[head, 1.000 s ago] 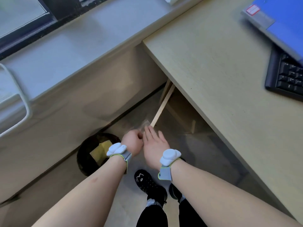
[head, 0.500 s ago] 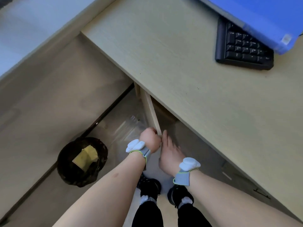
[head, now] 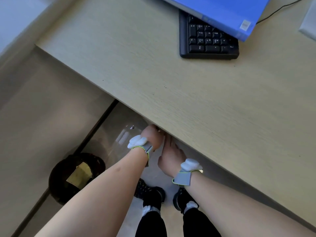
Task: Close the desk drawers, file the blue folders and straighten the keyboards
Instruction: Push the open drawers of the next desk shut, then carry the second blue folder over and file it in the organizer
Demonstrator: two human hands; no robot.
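Both of my hands reach under the front edge of the pale wooden desk. My left hand is curled in a fist at the desk edge, its fingers closed over the top of the drawer front, of which only a thin pale strip shows between my hands. My right hand lies flat beside it, its fingertips hidden under the desk top. The rest of the drawer is hidden. A blue folder lies on the desk, over the top of a black keyboard.
A black waste bin with yellowish paper in it stands on the floor to my left. My black shoes are right below my hands. A black cable and a grey object lie at the desk's far right.
The drawer front has slid in under the desk top with both hands on it. It stood well out a second ago. The view has shifted over the desk.
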